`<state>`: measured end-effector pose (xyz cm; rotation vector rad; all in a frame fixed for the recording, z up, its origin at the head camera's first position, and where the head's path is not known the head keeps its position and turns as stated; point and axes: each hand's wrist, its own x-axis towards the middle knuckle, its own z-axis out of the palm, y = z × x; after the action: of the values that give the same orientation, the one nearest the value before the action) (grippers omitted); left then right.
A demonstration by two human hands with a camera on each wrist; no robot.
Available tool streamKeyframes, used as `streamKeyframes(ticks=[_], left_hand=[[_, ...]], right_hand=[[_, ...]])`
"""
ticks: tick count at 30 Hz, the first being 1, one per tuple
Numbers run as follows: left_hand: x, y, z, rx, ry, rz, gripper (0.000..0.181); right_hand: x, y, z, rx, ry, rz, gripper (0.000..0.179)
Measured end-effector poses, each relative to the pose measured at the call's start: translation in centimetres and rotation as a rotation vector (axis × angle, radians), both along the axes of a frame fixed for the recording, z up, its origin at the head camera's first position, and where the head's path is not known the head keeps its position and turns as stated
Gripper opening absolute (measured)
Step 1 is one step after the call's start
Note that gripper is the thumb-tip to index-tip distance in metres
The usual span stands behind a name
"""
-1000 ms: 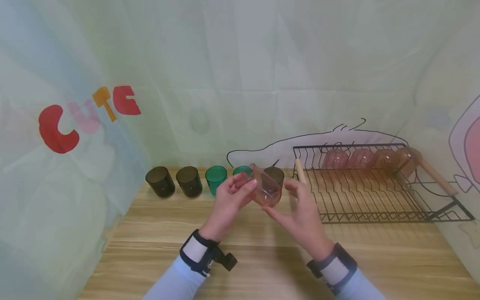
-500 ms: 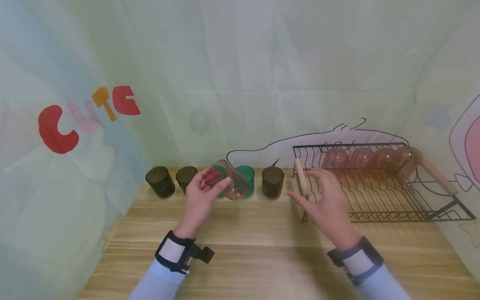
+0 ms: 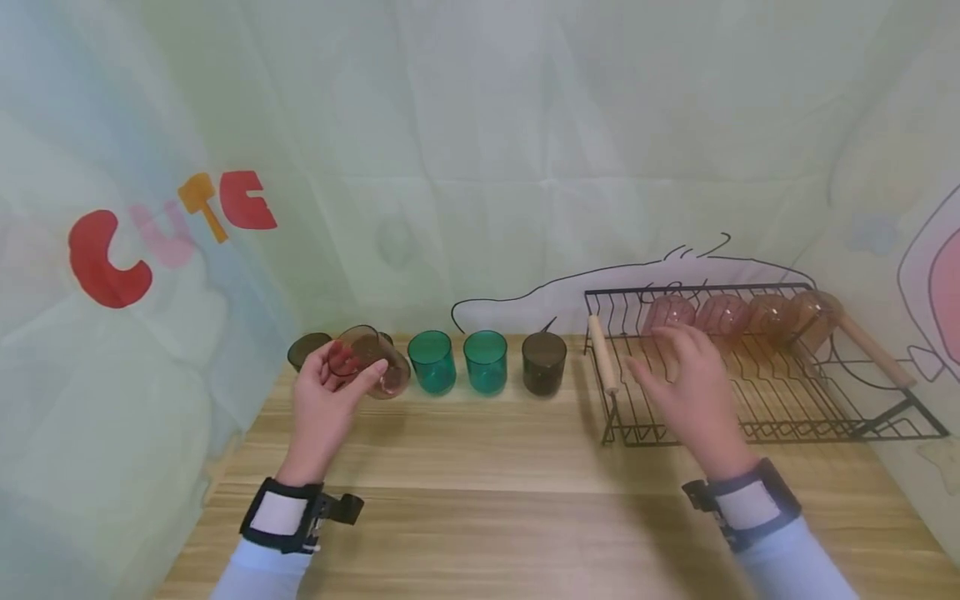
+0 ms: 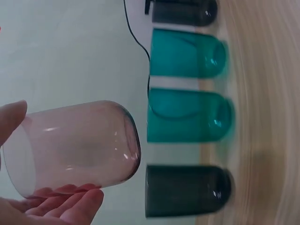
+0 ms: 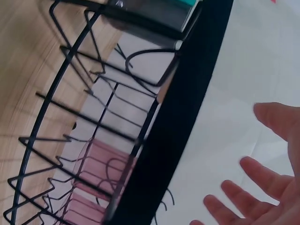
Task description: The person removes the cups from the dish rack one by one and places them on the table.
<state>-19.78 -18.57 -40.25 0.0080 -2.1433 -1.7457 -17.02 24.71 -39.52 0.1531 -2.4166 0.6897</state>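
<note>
My left hand (image 3: pixel 322 412) holds a clear pink glass tumbler (image 3: pixel 392 375) by its rim end, thumb on one side and fingers on the other. The tumbler is tilted, its rounded base pointing right, and hides most of a dark tumbler behind it. In the left wrist view the pink tumbler (image 4: pixel 84 145) looks hollow and see-through. Above the left part of a black wire dish rack (image 3: pixel 660 433), my right hand (image 3: pixel 697 392) has its fingers spread and holds nothing. Nearest to it in the rack is a pink glass (image 3: pixel 671 312).
Standing along the wall are a dark tumbler (image 3: pixel 306 350) at far left, two green tumblers (image 3: pixel 432 362) and another dark tumbler (image 3: pixel 544 364). The rack has wooden handles (image 3: pixel 603 354). More pink and amber glasses (image 3: pixel 772 317) sit in its back row.
The left hand has carried the pink tumbler left, past the green tumblers. My right hand let go of that tumbler and moved right, over the rack.
</note>
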Motion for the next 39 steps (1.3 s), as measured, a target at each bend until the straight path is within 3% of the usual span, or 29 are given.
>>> streamKeyframes(ticks=[9, 14, 19, 24, 39], left_hand=[[0.3, -3.9, -1.7, -0.055, -0.08, 0.108, 0.079], [0.3, -5.9, -2.9, -0.16, -0.127, 0.179, 0.08], [0.2, -7.5, -4.1, -0.237, -0.192, 0.204, 0.087], [0.1, -8.3, -5.0, -0.281, -0.248, 0.215, 0.094], [-0.2, -9.0, -6.6, -0.316, -0.285, 0.251, 0.096]], right_hand=[[0.2, 1.0, -0.1, 0.041, -0.156, -0.039, 0.055], [0.2, 1.4, -0.2, 0.07, -0.194, -0.032, 0.06], [0.1, 1.7, -0.2, 0.093, -0.224, -0.01, 0.063], [0.1, 1.8, -0.3, 0.113, -0.271, 0.015, 0.066], [0.0, 1.9, -0.7, 0.148, -0.314, 0.015, 0.078]])
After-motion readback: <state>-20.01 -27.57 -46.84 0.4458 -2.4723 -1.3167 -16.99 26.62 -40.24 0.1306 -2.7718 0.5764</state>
